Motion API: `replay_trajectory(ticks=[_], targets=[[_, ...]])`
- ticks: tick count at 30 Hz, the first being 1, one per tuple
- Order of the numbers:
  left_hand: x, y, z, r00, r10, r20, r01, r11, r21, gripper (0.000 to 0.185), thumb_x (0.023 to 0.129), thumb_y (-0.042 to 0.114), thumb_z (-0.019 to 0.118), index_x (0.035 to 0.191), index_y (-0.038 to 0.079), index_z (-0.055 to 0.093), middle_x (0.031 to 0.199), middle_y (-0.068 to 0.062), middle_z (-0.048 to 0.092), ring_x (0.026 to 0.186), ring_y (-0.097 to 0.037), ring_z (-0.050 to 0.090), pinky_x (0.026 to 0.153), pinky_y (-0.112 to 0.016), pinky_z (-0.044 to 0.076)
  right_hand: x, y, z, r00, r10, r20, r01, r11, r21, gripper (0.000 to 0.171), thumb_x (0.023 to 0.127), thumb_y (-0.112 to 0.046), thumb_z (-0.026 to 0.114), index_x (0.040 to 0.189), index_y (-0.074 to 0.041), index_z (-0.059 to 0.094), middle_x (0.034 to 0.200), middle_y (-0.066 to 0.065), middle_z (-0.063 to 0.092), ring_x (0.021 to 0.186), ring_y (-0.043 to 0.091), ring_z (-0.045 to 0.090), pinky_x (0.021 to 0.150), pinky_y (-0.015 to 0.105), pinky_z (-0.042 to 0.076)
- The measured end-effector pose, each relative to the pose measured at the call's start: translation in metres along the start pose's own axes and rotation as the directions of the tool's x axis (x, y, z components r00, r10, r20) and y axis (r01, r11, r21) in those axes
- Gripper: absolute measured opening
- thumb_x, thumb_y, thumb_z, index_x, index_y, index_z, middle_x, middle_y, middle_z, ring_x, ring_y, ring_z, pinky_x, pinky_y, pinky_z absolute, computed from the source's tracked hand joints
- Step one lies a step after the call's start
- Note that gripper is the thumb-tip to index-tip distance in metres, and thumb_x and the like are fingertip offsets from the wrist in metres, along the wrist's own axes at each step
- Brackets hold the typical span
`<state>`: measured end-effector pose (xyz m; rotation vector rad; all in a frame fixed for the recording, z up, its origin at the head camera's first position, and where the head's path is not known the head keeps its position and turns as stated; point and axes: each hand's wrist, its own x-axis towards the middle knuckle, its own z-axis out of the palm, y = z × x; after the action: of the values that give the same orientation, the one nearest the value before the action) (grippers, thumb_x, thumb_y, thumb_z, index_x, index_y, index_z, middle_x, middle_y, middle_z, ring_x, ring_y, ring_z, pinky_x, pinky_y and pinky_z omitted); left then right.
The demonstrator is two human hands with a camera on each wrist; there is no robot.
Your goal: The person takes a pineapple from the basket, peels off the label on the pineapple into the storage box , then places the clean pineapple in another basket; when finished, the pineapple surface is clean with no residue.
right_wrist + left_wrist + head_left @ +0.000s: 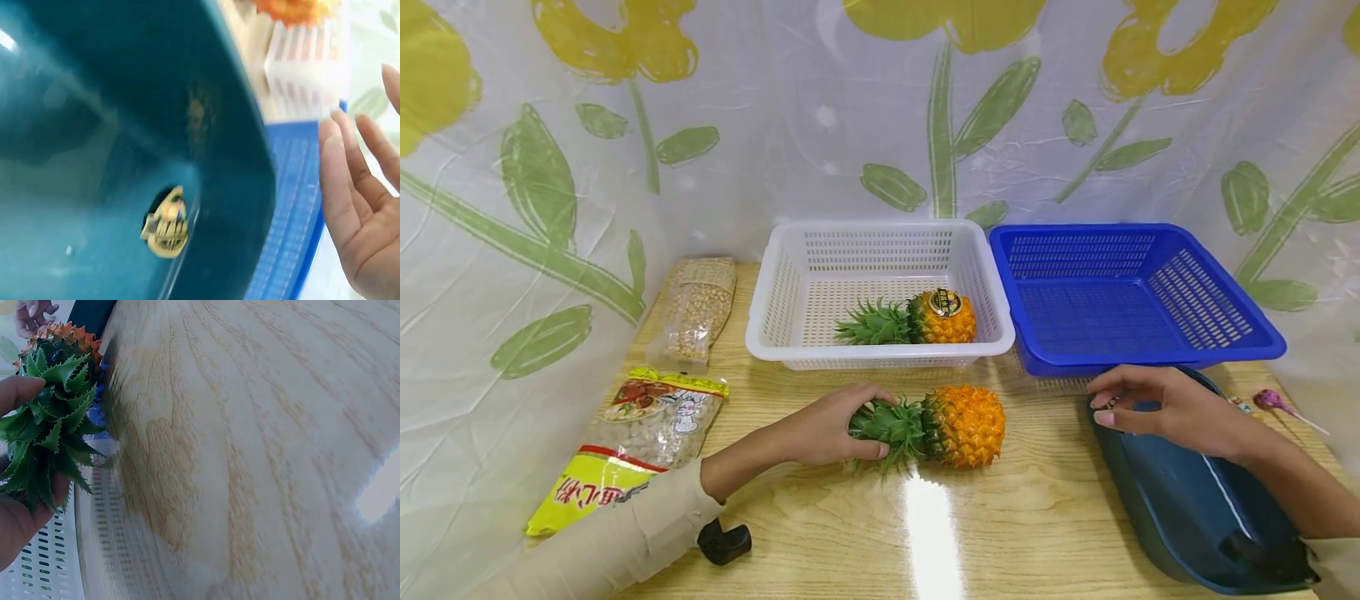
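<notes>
A makeshift recording booth, not a real kitchen.
A flower-printed plastic sheet [850,125] was draped round a wooden counter [1000,533], where plastic baskets [775,308] and packaged food [647,425] were laid out like props.

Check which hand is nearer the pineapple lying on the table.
Left. The left hand grips the leafy crown of the pineapple; the right hand hovers apart, over the dark teal bin.
</notes>
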<state>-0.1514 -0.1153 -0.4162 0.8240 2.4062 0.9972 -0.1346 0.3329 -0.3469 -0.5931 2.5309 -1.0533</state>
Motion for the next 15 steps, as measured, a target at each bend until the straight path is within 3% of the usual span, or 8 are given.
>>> replay_trajectory(ticks=[7,15], targets=[[0.000,0.002,-0.001,1.000,0.014,0.002,-0.014,1.000,0.000,0.059,0.090,0.039,0.074,0.140,0.018,0.052,0.145,-0.009,0.052,0.131,-0.029,0.051,0.106,-0.052,0.044,0.011,-0.020,0.021,0.994,-0.071,-0.080,0.071,0.997,-0.002,0.028,0.096,-0.016,0.069,0.124,-0.019,0.065,0.112,-0.002,0.068,0.095,0.007,0.066,0.075,0.027,0.057],[-0.001,0.002,-0.001,1.000,0.016,-0.001,-0.016,1.000,0.004,0.059,0.089,0.039,0.074,0.140,0.018,0.052,0.143,-0.008,0.053,0.128,-0.028,0.053,0.104,-0.050,0.046,0.025,-0.036,0.042,0.994,-0.083,-0.071,0.087,0.995,0.055,0.034,0.096,-0.019,0.069,0.129,-0.022,0.062,0.125,0.004,0.064,0.105,0.014,0.065,0.077,0.030,0.056]])
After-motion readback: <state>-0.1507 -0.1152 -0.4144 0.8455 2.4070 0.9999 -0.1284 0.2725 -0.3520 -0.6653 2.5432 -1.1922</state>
